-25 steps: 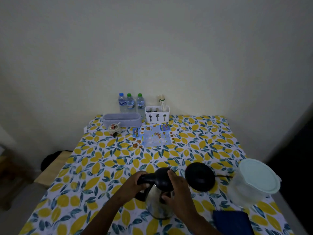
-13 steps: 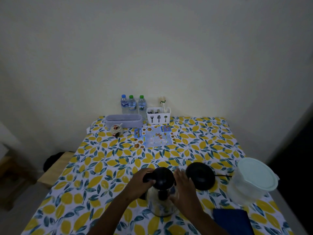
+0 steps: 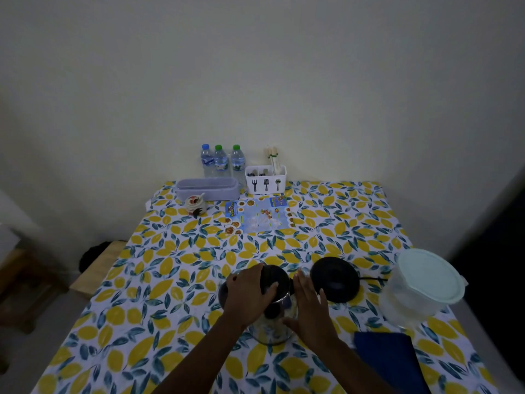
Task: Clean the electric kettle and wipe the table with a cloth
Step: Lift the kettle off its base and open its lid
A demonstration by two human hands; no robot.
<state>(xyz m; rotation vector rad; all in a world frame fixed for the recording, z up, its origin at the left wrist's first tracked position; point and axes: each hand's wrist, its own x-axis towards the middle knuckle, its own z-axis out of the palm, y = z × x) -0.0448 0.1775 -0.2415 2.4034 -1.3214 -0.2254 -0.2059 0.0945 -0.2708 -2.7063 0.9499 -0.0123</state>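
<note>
- Under our left hand (image 3: pixel 250 291) sits the electric kettle (image 3: pixel 272 322), upright on the lemon-print surface (image 3: pixel 170 265); our fingers curl down over its black lid, clamped on it.
- Against the kettle's right side we press our right hand (image 3: pixel 309 311), fingers straight and slightly spread, palm flat to the steel wall (a brace, not a closed grip).
- Just beyond the right hand's fingertips lies the round black kettle base (image 3: pixel 335 278), apart from the kettle, its cord running off to the right.
- Right of that hand's wrist, at the near edge, lies the folded blue cloth (image 3: pixel 389 356), touched by neither hand.
- Farther right of the base stands a clear tub with a pale lid (image 3: pixel 426 282).
- Well ahead of both hands, by the wall, stand three water bottles (image 3: pixel 221 163), a white cutlery caddy (image 3: pixel 265 179), a grey box (image 3: pixel 207 189) and a printed menu sheet (image 3: pixel 258 217).
</note>
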